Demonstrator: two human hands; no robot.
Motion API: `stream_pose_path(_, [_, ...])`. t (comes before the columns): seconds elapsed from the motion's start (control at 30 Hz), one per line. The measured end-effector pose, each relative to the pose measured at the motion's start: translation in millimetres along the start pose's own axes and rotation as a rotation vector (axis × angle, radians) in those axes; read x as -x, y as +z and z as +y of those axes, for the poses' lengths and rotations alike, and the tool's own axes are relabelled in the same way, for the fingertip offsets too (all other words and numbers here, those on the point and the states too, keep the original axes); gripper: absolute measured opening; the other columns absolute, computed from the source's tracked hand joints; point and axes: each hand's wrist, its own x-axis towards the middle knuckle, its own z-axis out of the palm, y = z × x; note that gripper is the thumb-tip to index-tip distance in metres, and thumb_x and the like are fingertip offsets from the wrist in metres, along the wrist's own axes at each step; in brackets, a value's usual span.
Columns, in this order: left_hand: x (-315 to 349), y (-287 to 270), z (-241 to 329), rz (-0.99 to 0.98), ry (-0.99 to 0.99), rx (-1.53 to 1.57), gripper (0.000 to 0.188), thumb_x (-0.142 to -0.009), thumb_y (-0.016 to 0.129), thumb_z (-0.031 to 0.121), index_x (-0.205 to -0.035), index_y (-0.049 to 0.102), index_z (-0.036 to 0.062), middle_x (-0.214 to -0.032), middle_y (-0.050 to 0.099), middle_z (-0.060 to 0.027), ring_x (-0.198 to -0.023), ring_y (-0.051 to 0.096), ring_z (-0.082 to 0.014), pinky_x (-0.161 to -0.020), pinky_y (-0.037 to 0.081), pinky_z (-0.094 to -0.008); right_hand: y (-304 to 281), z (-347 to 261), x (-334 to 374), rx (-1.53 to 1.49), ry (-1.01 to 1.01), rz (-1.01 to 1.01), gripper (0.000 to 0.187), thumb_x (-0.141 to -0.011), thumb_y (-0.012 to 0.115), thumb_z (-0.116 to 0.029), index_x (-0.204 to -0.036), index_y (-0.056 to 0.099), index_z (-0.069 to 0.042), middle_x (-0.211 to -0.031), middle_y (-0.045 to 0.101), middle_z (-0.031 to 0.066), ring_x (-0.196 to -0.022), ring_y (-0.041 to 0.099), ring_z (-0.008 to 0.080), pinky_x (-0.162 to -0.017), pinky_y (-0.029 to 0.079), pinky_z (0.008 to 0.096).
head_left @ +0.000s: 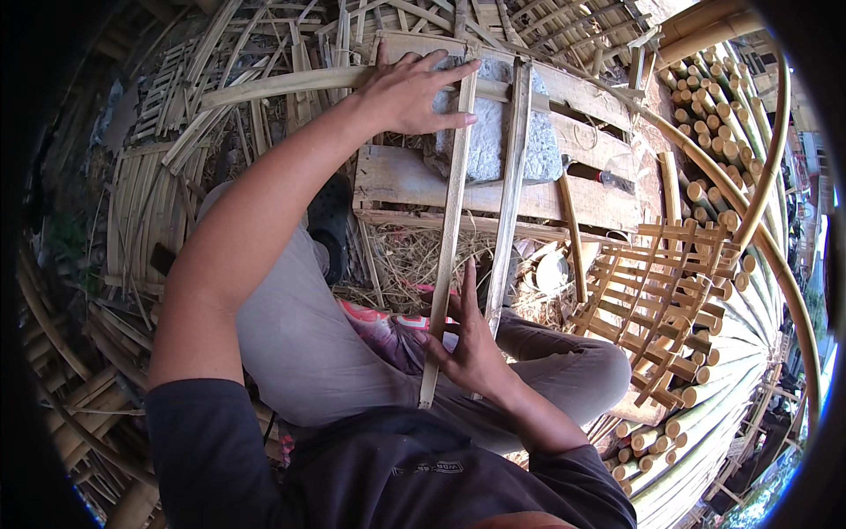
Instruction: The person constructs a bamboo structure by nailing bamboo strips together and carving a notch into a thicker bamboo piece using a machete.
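Left hand (pixel 410 93): fingers splayed wide, tips on the far end of the left slat (pixel 452 203), palm over a curved bamboo strip (pixel 282 86), not wrapped round anything. Right hand (pixel 480 348): loosely uncurled, index finger extended, left slat running between thumb and other fingers near the lap. Can't tell if pinching.

Going big to small:
- Bamboo poles (pixel 731 361): stacked along the right side, cut ends showing.
- Plank platform (pixel 405 172): set in front of the knees, gaps between boards.
- Lattice (pixel 656 291): lying right of the lap, crossed strips, looks assembled.
- Stone slab (pixel 487 157): sitting on the platform, under the slats' far ends.
- Left slat and right slat (pixel 507 203): spanning from slab toward lap, roughly side by side, apart. Apparently crossing over the curved strip at the slab.
- Dark tool with red mark (pixel 608 179): lying on the platform, right of the slab. Can't make out type.

Progress, judging: slats cut to length, laid out; can't see any lashing at the crossings. Probably early, with fixing left to do.
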Motion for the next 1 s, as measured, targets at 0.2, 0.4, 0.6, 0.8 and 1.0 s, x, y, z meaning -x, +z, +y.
stream_pose_path(0.2, [0.3,1.3,-0.5,0.004,-0.006,-0.022,0.089,-0.083,0.046,0.084,-0.158,0.019,0.0443,-0.159,0.032,-0.0214,-0.145,0.035,-0.0421,-0.117,0.009,-0.0724,-0.7,-1.4,-0.1,-0.010,0.037,-0.025,0.114,-0.091,0.068,-0.001,-0.154,-0.026,-0.007,-0.142,0.049,0.0267,-0.126,0.057,0.0353,-0.103,0.050,0.0419])
stream_pose_path(0.4, [0.7,-1.3,1.0,-0.017,-0.020,-0.026,0.089,-0.082,0.045,0.085,-0.158,0.018,0.0450,-0.160,0.031,-0.0210,-0.145,0.034,-0.0417,-0.118,0.010,-0.0715,-0.5,-1.4,-0.5,-0.030,0.036,-0.031,0.113,-0.091,0.068,-0.002,-0.155,-0.025,-0.007,-0.143,0.048,0.0268,-0.125,0.057,0.0349,-0.102,0.050,0.0414])
stream_pose_path(0.6, [1.1,-0.5,0.8,-0.020,-0.026,-0.031,0.090,-0.082,0.044,0.086,-0.158,0.017,0.0458,-0.160,0.030,-0.0204,-0.146,0.033,-0.0410,-0.118,0.010,-0.0715,-0.1,-0.6,0.0,-0.062,0.050,-0.038,0.113,-0.091,0.068,-0.002,-0.155,-0.024,-0.009,-0.143,0.048,0.0279,-0.125,0.057,0.0346,-0.101,0.050,0.0414])
stream_pose_path(0.8, [-0.2,-1.6,1.5,-0.034,-0.029,-0.024,0.090,-0.082,0.043,0.087,-0.158,0.017,0.0461,-0.161,0.029,-0.0185,-0.147,0.032,-0.0401,-0.118,0.009,-0.0713,-0.5,-1.2,0.0,-0.045,0.062,-0.042,0.113,-0.091,0.069,-0.002,-0.155,-0.023,-0.009,-0.141,0.050,0.0271,-0.123,0.058,0.0340,-0.101,0.051,0.0414])
stream_pose_path(1.0, [-0.4,1.1,0.2,-0.023,-0.026,-0.059,0.089,-0.082,0.042,0.087,-0.158,0.016,0.0464,-0.162,0.029,-0.0173,-0.147,0.031,-0.0398,-0.118,0.008,-0.0710,-0.3,-0.3,-0.5,-0.026,0.065,-0.040,0.113,-0.091,0.070,-0.003,-0.156,-0.022,-0.008,-0.138,0.052,0.0263,-0.122,0.059,0.0336,-0.101,0.051,0.0410])
